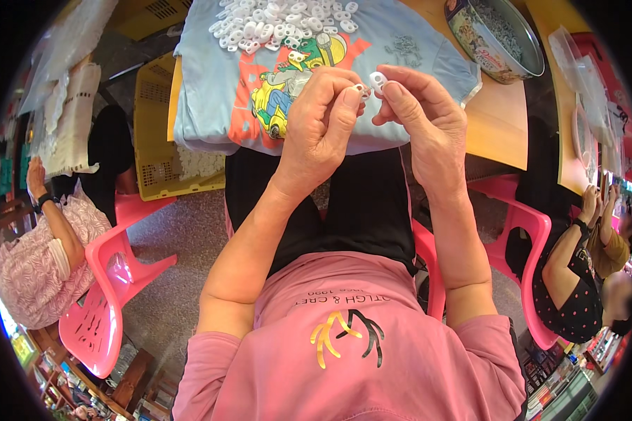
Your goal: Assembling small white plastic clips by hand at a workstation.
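My left hand (pixel 321 116) is closed in a pinch above the blue printed cloth (pixel 207 116). Between its thumb and forefinger sits a small white piece (pixel 362 88), largely hidden by the fingers. Close to it, my right hand (pixel 430 116) pinches a small oval white plastic piece with holes (pixel 377 79) by its lower end. The two pieces are almost at the same height, and I cannot tell whether they touch. Beyond my hands, a pile of similar white plastic pieces (pixel 281 21) covers the far part of the cloth. Several small grey metal parts (pixel 404 49) lie to its right.
A round tin (pixel 495 42) of grey metal parts stands at the far right of the wooden table (pixel 498 119). A yellow crate (pixel 154 133) is at the left. Pink chairs (pixel 109 288) flank me, and people sit on both sides.
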Demonstrator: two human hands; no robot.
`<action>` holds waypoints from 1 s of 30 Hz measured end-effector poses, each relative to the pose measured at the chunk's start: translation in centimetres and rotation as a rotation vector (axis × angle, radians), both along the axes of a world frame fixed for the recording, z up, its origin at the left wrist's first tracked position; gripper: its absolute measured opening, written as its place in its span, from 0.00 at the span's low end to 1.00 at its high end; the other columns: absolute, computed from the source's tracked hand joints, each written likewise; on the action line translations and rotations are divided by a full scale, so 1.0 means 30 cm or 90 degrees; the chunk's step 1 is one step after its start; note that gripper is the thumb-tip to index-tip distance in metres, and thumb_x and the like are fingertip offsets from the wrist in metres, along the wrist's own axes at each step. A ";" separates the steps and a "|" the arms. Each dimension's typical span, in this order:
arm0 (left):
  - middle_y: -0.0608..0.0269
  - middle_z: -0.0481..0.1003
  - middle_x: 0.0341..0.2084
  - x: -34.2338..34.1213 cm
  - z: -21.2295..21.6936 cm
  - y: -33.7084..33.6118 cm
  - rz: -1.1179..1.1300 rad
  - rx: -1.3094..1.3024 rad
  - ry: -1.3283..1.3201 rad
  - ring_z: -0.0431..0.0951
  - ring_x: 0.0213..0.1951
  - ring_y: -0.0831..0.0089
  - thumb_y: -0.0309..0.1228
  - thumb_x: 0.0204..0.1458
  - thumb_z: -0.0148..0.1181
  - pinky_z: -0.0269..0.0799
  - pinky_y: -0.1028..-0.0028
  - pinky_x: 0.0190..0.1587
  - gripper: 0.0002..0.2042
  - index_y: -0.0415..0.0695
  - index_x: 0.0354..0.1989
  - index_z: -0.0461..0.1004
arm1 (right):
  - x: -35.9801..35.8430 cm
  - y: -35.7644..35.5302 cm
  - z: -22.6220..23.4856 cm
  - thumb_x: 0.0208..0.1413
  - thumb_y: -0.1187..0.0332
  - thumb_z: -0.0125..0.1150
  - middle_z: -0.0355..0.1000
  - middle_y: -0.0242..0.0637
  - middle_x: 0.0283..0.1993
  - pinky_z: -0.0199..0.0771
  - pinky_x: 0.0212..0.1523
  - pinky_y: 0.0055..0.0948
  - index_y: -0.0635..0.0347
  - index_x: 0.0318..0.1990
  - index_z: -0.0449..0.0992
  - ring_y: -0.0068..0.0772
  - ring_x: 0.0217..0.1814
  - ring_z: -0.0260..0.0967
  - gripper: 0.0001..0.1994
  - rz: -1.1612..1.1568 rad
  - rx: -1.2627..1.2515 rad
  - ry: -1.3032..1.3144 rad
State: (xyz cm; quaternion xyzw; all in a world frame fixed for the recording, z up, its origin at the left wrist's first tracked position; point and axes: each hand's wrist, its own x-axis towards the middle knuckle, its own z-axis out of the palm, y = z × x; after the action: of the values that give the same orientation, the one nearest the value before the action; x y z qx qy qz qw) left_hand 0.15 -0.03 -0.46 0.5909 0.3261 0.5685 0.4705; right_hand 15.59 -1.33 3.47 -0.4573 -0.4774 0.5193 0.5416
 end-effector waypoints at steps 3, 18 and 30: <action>0.62 0.70 0.35 0.000 0.000 0.000 0.000 -0.001 0.000 0.70 0.30 0.79 0.24 0.63 0.49 0.67 0.78 0.31 0.04 0.37 0.36 0.69 | -0.003 0.001 0.000 0.62 0.71 0.59 0.74 0.37 0.39 0.76 0.39 0.25 0.69 0.51 0.75 0.21 0.35 0.71 0.13 0.008 0.006 0.004; 0.62 0.70 0.30 -0.001 -0.003 0.001 0.021 -0.008 0.028 0.68 0.30 0.76 0.25 0.63 0.49 0.65 0.76 0.32 0.04 0.38 0.36 0.69 | -0.030 0.003 -0.005 0.62 0.74 0.59 0.75 0.37 0.41 0.77 0.38 0.23 0.70 0.50 0.75 0.21 0.35 0.71 0.12 -0.011 0.072 -0.065; 0.62 0.69 0.30 -0.005 -0.001 0.002 0.013 -0.024 0.057 0.67 0.30 0.74 0.26 0.65 0.48 0.65 0.74 0.33 0.06 0.38 0.36 0.67 | -0.046 0.003 -0.020 0.61 0.76 0.59 0.75 0.39 0.42 0.78 0.39 0.24 0.71 0.50 0.75 0.22 0.36 0.73 0.11 -0.006 0.082 -0.065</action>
State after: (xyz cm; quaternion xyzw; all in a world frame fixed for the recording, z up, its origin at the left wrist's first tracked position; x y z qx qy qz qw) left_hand 0.00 0.03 -0.49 0.6033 0.3632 0.5405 0.4605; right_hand 14.21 -1.25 2.87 -0.4497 -0.5343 0.4609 0.5476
